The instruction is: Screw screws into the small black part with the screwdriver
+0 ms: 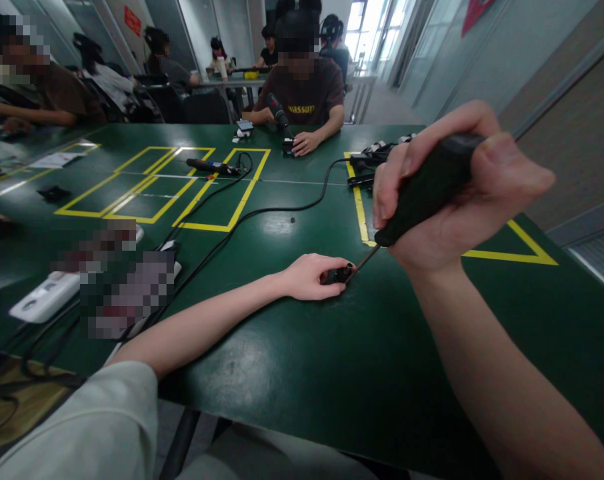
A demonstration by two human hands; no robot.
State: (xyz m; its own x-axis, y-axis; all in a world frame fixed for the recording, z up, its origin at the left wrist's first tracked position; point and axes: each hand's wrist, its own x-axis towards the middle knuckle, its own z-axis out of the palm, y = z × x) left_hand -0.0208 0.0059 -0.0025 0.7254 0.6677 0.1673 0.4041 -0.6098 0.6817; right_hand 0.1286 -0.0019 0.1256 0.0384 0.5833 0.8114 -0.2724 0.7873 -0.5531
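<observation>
My right hand (447, 193) is wrapped round the dark handle of a screwdriver (422, 190), held up at the right. Its thin metal shaft slants down to the left, and the tip meets a small black part (338, 274) on the table. Thumb and fingers of my left hand (315, 277) pinch that part and keep it against the green tabletop. It has a round, raised opening near the tip; its exact kind cannot be made out, since my fingers cover much of it.
Across the green table (282, 347) a person (302, 93) works with a power screwdriver (278, 112). A corded electric screwdriver (213, 167) lies within yellow tape (229, 228), its black cable crossing the table. A white power strip (45, 298) is at left, black cables (377, 157) at back right.
</observation>
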